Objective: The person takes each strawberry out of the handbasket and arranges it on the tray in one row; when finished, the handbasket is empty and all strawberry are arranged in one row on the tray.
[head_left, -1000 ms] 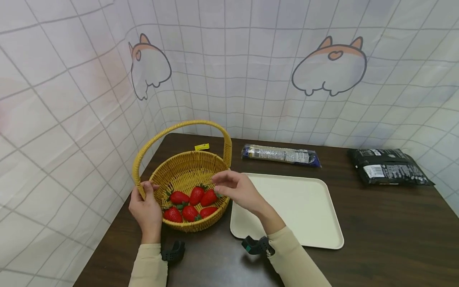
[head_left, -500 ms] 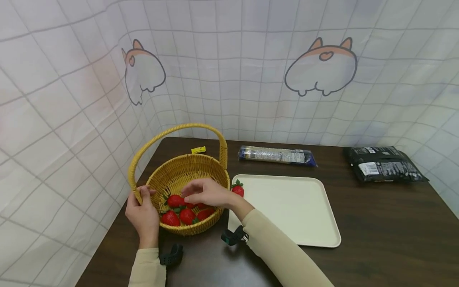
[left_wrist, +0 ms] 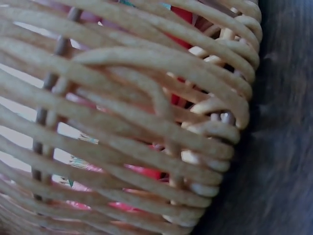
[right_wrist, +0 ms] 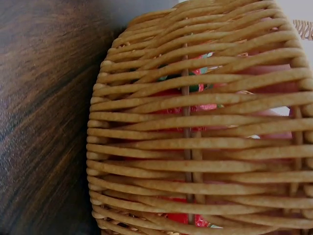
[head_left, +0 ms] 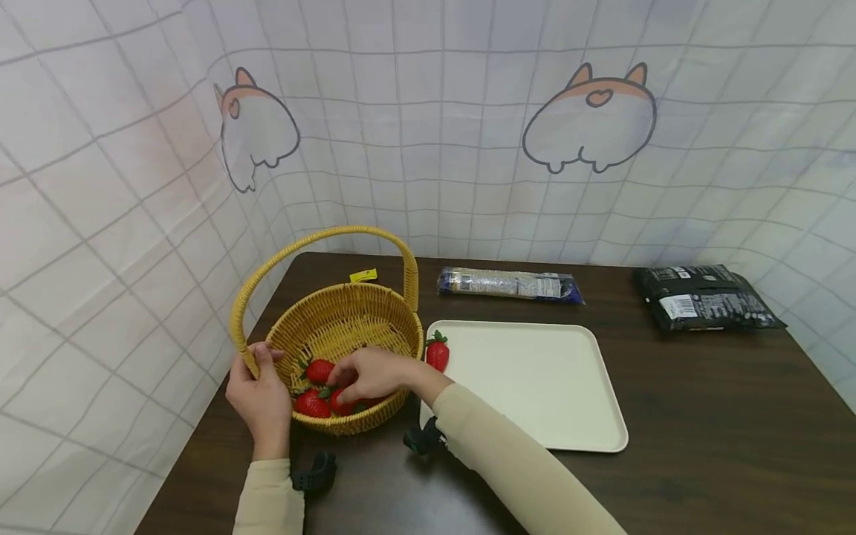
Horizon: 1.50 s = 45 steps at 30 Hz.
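In the head view, my left hand (head_left: 261, 401) grips the yellow wicker basket (head_left: 394, 297) at its left side, where the arched handle meets the rim. My right hand (head_left: 374, 374) reaches over the basket's right rim, fingers bent down among the red strawberries (head_left: 311, 403). Its thumb overlaps one strawberry (head_left: 342, 402); I cannot tell whether the fingers pinch a berry. Another strawberry (head_left: 438, 355) lies on the left edge of the cream tray (head_left: 528, 379). Both wrist views show mainly the basket's woven wall (right_wrist: 220, 132), with red glimpsed through the gaps.
A long clear-and-blue packet (head_left: 510, 285) lies behind the tray. At the far right is a black bag (head_left: 705, 299) with a white label. Behind the basket sits a small yellow packet (head_left: 363, 276). A gridded white curtain (head_left: 468, 148) encloses the dark wooden table (head_left: 702, 416).
A strawberry from the basket now lies on the tray's left edge. My right hand has moved left and down into the basket. My left hand keeps its hold; the view has shifted slightly.
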### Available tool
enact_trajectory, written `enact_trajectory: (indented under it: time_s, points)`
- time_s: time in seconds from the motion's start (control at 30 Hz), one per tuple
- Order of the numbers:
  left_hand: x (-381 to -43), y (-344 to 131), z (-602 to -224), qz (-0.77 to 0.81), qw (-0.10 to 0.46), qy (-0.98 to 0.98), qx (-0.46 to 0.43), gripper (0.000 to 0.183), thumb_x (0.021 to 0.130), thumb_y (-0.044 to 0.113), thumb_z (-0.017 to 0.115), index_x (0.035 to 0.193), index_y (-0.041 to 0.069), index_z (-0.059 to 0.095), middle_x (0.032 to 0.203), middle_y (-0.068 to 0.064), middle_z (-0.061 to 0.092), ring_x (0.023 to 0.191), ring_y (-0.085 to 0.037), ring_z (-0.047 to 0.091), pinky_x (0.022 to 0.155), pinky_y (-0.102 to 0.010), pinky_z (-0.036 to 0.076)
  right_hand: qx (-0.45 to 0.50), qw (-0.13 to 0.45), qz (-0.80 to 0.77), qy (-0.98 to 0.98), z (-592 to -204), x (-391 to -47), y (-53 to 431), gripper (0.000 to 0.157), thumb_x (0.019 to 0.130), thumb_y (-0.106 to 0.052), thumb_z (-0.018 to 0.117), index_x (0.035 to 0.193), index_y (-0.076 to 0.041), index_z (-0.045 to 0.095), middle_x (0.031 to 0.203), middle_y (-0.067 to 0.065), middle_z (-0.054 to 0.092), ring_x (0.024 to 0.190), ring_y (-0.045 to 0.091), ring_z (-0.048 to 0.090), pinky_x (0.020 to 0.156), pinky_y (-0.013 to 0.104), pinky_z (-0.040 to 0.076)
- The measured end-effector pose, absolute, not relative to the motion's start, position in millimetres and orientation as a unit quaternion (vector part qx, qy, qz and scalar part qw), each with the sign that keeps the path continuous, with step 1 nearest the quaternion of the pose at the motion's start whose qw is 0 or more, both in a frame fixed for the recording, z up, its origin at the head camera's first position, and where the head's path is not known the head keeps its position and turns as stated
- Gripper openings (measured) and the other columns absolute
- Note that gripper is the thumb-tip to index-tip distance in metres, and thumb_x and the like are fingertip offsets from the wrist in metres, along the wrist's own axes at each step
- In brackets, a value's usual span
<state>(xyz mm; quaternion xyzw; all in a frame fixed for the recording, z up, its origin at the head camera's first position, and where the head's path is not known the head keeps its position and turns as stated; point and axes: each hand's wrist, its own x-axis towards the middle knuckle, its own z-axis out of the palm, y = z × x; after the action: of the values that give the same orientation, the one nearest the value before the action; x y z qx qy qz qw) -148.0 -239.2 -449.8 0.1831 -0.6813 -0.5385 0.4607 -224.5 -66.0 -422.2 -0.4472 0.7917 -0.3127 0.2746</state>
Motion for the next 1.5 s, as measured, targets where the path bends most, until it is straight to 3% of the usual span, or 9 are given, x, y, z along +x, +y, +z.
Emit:
enact_trajectory:
  time_s: [0.23,0.4,0.57,0.73,0.83,1.1,1.27,1.5]
  points:
    - [-153.3,-244.7,-447.9,-0.493,0.456,-0.713,0.202,0.04,0.098,0.037,0.058,0.096,0.0,0.071,0.063,0.016,0.059,0.056,-0.003,0.055,0.05,-0.021,0.037,-0.449,0.297,-0.312,0.783,-421.0,-227.8,-64.5,0.036,0.088,-0.021,0.073,0.122,-0.012,0.067,0.115,-0.004,0.068,0.101,0.003,0.06,0.089,0.019,0.046]
    - [-156.9,-252.0,-448.2,-0.462,0.462,-0.737,0.173,0.028,0.098,0.025,0.06,0.092,0.0,0.073,0.06,0.003,0.06,0.044,-0.003,0.046,0.04,-0.021,0.029,-0.465,0.304,-0.303,0.774,-421.9,-228.4,-65.0,0.039,0.086,-0.02,0.075,0.124,-0.012,0.067,0.114,-0.005,0.067,0.098,0.003,0.06,0.086,0.018,0.047]
    - [-159.6,-258.6,-449.7,-0.458,0.463,-0.743,0.155,0.023,0.098,0.017,0.06,0.089,0.0,0.072,0.061,-0.008,0.062,0.044,-0.001,0.044,0.04,-0.02,0.03,-0.472,0.318,-0.305,0.764,-421.4,-227.2,-68.0,0.039,0.086,-0.016,0.075,0.124,-0.011,0.066,0.109,-0.004,0.067,0.092,0.004,0.059,0.082,0.018,0.048]
    - [-156.8,-259.7,-449.1,-0.485,0.454,-0.731,0.153,0.026,0.098,0.021,0.06,0.09,0.0,0.072,0.058,0.012,0.057,0.049,-0.001,0.051,0.042,-0.018,0.035,-0.476,0.322,-0.302,0.761,-421.5,-225.4,-70.2,0.038,0.086,-0.014,0.075,0.123,-0.01,0.067,0.108,-0.004,0.067,0.091,0.004,0.058,0.081,0.018,0.048]
    - [-154.7,-258.7,-448.3,-0.494,0.458,-0.724,0.146,0.025,0.098,0.02,0.061,0.09,0.0,0.073,0.057,0.016,0.055,0.049,-0.001,0.051,0.044,-0.017,0.036,-0.48,0.325,-0.301,0.757,-421.5,-225.3,-70.3,0.038,0.085,-0.013,0.075,0.122,-0.011,0.066,0.105,-0.006,0.066,0.089,0.005,0.057,0.079,0.018,0.048]
    - [-161.4,-260.4,-448.8,-0.482,0.451,-0.739,0.136,0.025,0.098,0.019,0.06,0.089,0.001,0.073,0.058,-0.005,0.059,0.047,-0.002,0.049,0.044,-0.019,0.035,-0.482,0.321,-0.334,0.744,-419.8,-227.6,-67.6,0.032,0.084,-0.007,0.075,0.115,-0.011,0.068,0.101,-0.006,0.065,0.087,0.006,0.057,0.078,0.018,0.049]
    - [-168.0,-265.9,-447.4,-0.445,0.432,-0.772,0.138,0.027,0.098,0.021,0.058,0.087,0.002,0.073,0.05,0.006,0.053,0.038,-0.005,0.04,0.036,-0.025,0.027,-0.485,0.324,-0.338,0.739,-422.1,-226.6,-68.9,0.029,0.085,-0.002,0.07,0.112,-0.011,0.069,0.104,-0.007,0.067,0.089,0.004,0.058,0.079,0.018,0.049]
    - [-175.2,-272.1,-444.0,-0.418,0.416,-0.795,0.14,0.032,0.099,0.024,0.055,0.082,0.004,0.073,0.049,-0.002,0.058,0.038,-0.001,0.047,0.038,-0.025,0.031,-0.499,0.32,-0.321,0.738,-421.5,-223.2,-72.4,0.028,0.086,0.002,0.065,0.108,-0.013,0.072,0.1,-0.009,0.068,0.089,0.003,0.057,0.081,0.016,0.048]
